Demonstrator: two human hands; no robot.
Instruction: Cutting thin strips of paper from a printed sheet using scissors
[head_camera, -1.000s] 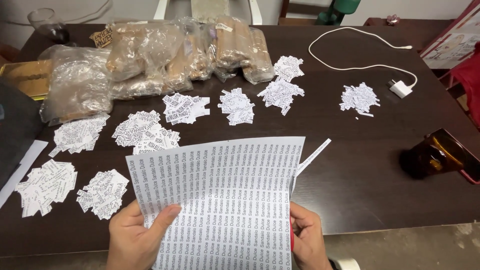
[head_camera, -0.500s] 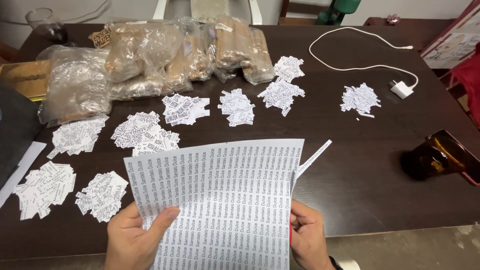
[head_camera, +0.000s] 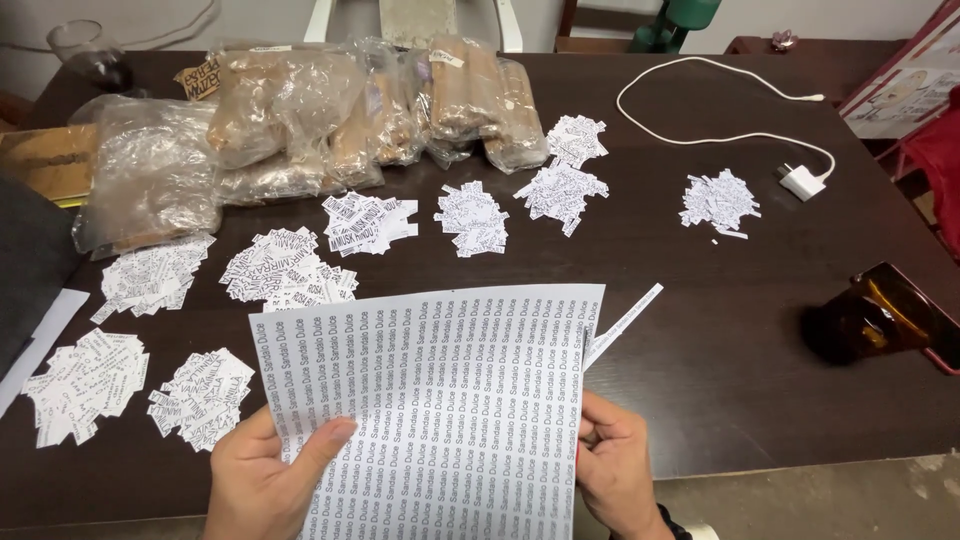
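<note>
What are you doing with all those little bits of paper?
A person holds a white printed paper sheet up over the dark wooden table, left hand and right hand gripping its lower edges. Small piles of cut white paper slips lie spread across the table, with clear plastic bags behind them.

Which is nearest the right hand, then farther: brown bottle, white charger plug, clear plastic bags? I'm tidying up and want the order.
1. brown bottle, lying to the right hand's right.
2. white charger plug, far right.
3. clear plastic bags, far left.
</note>
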